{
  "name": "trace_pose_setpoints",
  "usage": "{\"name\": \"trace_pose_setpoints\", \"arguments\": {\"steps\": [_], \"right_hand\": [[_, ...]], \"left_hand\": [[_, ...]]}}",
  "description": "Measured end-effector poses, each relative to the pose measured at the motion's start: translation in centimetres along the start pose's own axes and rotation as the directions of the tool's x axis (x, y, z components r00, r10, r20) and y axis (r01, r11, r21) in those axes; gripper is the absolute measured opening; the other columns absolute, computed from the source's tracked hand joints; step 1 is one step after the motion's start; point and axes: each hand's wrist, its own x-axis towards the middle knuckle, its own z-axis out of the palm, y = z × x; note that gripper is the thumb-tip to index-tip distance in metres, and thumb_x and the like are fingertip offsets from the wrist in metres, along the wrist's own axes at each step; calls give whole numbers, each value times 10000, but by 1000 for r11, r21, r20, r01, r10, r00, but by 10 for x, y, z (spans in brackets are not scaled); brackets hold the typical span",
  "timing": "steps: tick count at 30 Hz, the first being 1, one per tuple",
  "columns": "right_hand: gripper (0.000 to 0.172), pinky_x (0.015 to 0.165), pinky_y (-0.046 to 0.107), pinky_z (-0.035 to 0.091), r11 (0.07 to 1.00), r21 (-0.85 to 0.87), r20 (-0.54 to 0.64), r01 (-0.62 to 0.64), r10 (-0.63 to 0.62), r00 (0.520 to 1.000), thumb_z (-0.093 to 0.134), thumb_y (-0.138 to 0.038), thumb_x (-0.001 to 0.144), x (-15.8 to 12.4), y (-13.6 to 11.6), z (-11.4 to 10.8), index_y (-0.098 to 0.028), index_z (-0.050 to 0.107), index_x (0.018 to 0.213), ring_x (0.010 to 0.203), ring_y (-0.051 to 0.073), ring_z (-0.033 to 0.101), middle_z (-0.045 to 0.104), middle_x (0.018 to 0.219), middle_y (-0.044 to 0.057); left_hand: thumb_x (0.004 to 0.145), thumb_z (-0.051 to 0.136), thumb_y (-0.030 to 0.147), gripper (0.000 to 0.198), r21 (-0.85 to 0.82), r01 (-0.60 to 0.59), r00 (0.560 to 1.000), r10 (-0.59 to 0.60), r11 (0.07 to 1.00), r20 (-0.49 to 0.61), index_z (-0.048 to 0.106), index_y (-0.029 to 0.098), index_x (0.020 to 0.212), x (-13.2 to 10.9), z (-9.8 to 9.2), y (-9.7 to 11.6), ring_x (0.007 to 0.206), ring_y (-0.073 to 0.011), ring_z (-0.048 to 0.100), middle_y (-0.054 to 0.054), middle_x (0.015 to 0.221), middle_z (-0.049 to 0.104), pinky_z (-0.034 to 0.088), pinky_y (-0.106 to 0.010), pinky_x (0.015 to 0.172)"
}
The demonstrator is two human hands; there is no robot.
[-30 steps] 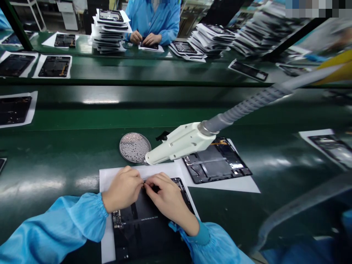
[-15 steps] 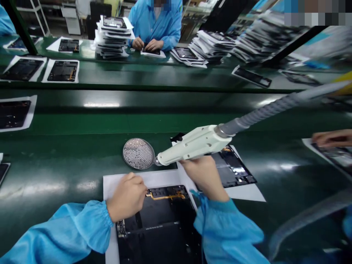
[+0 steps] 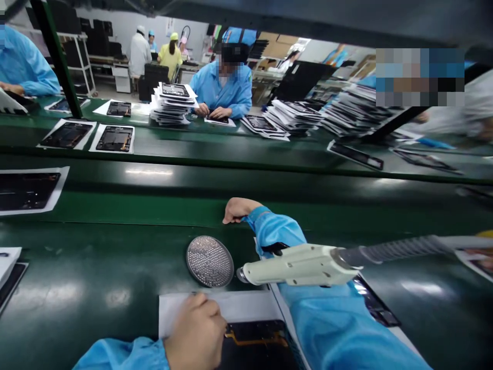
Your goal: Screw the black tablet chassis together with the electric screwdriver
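Observation:
A dark open tablet housing with an orange flex cable lies on a white sheet at the lower middle. My left hand is closed at its upper left corner; whatever the fingers hold is hidden. Beyond it, my right hand reaches far forward over the green bench, fingers curled downward, their tips hardly visible. A pale electric screwdriver crosses in front of my right sleeve, untouched by either hand. Near its tip sits a round dish of small screws.
Another housing lies partly behind my right arm. More housings on sheets are at the left. Across the raised shelf, a co-worker in blue works between stacks of housings. A grey hose runs right from the screwdriver.
My right hand has gone from beneath the screwdriver to farther forward over the bench. My left hand stays by the housing. The view has tilted up, showing more of the room.

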Motion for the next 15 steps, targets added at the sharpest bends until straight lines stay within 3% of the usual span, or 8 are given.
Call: {"name": "trace_pose_setpoints", "arguments": {"steps": [5, 8, 11, 13, 15], "right_hand": [[327, 891, 414, 566, 994, 100, -5, -50, 51, 999, 600, -377, 970, -1, -2, -24, -175, 596, 1228, 1063, 228, 623, 597, 1249, 101], [303, 834, 370, 575, 985, 163, -11, -58, 61, 998, 596, -382, 975, -19, 2, -44, -162, 610, 1183, 980, 197, 642, 626, 1167, 86], [349, 722, 334, 574, 966, 251, -27, -55, 64, 998, 595, -467, 954, -63, 11, -61, -141, 628, 1075, 798, 161, 650, 663, 970, 62], [409, 681, 384, 576, 942, 333, -40, -29, 45, 998, 654, -563, 832, -105, 13, -68, -172, 650, 950, 771, 235, 680, 689, 900, 100], [554, 685, 461, 576, 914, 406, -26, -9, 21, 999, 586, -701, 752, -148, 9, -70, -196, 654, 968, 803, 310, 699, 700, 938, 142]], "left_hand": [[901, 579, 93, 170, 4, 19, 1000, -19, 1000, 20, 616, 153, 746, 0, -6, 0, 828, -198, 526, -62, 848, 612, 440, -324, 727], [881, 591, 88, 123, 63, -19, 998, 16, 998, 61, 631, 152, 784, 1, -12, -2, 841, -209, 541, -68, 881, 620, 472, -326, 726], [878, 612, 93, 72, 151, -95, 994, 85, 984, 72, 635, 147, 835, 1, -16, -4, 847, -218, 550, -68, 886, 622, 494, -332, 724], [883, 633, 110, 51, 205, -130, 991, 121, 970, 56, 632, 145, 846, 0, -17, -4, 840, -221, 557, -65, 876, 623, 503, -334, 715], [897, 636, 122, 58, 253, -156, 988, 151, 955, 38, 633, 139, 842, -1, -18, -2, 823, -225, 562, -68, 857, 620, 506, -339, 697]]}}
